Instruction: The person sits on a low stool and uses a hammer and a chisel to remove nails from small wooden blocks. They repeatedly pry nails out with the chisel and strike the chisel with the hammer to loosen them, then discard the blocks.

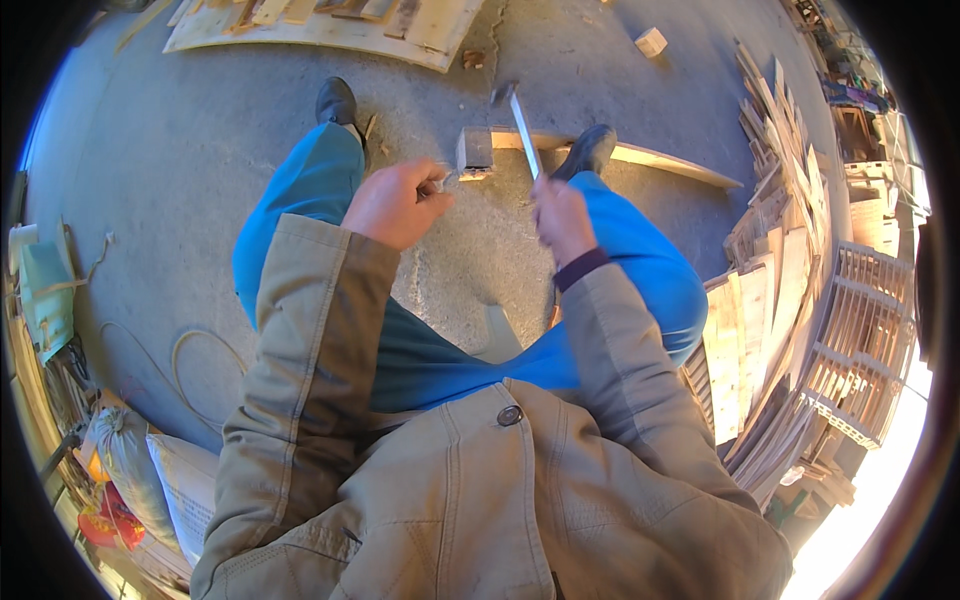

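My right hand (566, 222) grips a hammer (524, 135) by its lower end, and the light-coloured handle points away from me with the dark head at the far end. To the left, the fingers of my left hand (398, 204) are pinched together. Something small shows at the fingertips, but I cannot make out what it is. Just beyond both hands a wood block (474, 153) rests at the left end of a long wooden plank (670, 164) on the floor. The plank runs right, past my right shoe (588, 150), and the hammer passes in front of it.
Scrap boards (780, 250) are heaped on the right, beside a slatted crate (862, 345). A plywood sheet (330, 32) with wood pieces on it lies ahead, and a small wood block (650, 42) sits far right. White sacks (185, 490) and a cord (180, 350) are at left.
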{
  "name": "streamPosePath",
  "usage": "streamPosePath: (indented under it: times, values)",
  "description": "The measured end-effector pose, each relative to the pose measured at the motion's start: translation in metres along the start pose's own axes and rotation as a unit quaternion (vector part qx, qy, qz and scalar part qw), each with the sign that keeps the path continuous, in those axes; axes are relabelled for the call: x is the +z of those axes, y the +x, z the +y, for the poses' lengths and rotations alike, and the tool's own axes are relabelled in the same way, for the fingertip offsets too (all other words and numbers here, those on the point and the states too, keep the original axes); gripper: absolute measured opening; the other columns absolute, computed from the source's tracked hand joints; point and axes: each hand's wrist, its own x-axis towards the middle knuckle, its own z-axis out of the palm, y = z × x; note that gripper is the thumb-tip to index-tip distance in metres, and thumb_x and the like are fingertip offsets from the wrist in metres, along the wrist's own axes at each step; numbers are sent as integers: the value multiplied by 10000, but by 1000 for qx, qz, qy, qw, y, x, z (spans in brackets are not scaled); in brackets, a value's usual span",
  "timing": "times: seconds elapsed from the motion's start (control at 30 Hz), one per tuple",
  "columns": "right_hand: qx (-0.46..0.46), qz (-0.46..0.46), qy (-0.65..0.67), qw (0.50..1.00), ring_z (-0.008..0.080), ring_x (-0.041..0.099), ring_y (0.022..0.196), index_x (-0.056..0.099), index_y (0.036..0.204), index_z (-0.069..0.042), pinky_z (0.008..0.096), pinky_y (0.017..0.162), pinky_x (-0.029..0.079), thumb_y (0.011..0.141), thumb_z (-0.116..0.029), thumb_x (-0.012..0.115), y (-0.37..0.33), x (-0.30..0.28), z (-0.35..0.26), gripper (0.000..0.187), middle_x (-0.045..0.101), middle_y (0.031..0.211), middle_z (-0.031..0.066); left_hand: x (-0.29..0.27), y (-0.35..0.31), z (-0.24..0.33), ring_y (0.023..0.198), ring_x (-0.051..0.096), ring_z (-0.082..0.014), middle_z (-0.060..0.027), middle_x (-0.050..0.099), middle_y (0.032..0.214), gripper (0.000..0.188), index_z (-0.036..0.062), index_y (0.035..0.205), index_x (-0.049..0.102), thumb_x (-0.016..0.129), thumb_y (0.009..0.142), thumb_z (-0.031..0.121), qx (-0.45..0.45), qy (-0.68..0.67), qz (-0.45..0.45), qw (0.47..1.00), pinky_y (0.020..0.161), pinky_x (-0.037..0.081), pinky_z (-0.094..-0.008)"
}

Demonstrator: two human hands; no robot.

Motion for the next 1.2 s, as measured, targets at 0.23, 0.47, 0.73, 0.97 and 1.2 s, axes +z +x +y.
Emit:
streamPosePath:
  times: [0.23, 0.47, 0.73, 0.97, 1.2]
  values:
    - [-411, 102, 158, 892, 83, 441, 487, 623, 903, -18, 261, 448, 340, 1078, -372, 468, -41, -65, -175, 424, 497, 595, 3, 3, 0, -12, 788, 675, -192, -116, 695, 861, 323, -16, 1084, 678, 797, 842, 163, -4, -31, 2, 1000, 710, 536, -321]
    - [-304, 141, -155, 929, 292, 646, 659, 578, 955, -9, 431, 564, 490, 1055, -306, 516, -20, 5, -12, 320, 653, 764, 166, -1, 0, -13, 762, 637, -131, -77, 692, 874, 316, -29, 1109, 674, 798, 854, 112, -21, -32, 2, 999, 716, 532, -280]
    - [-129, 21, -213, 968, 469, 644, 842, 661, 873, 70, 522, 729, 482, 990, -455, 550, 31, 5, 90, 548, 661, 857, 308, -4, 3, 0, 756, 620, -132, -82, 683, 858, 290, -29, 1087, 674, 788, 861, 113, -4, -30, -9, 1000, 707, 530, -289]
    - [-252, 73, -2, 965, 58, 415, 541, 608, 813, -30, 265, 488, 318, 1058, -389, 531, 19, -27, -86, 441, 459, 602, -32, -8, -6, -8, 782, 662, -156, -86, 671, 840, 291, -19, 1057, 673, 794, 839, 129, -25, -5, 19, 999, 718, 533, -301]
    - [-183, 20, 84, 979, 46, 335, 451, 577, 852, -49, 234, 406, 245, 1080, -371, 492, -3, -35, -78, 403, 407, 573, -42, -2, 14, -18, 799, 673, -175, -88, 701, 903, 349, -18, 1052, 682, 829, 776, 136, -47, -3, 69, 996, 738, 532, -306]
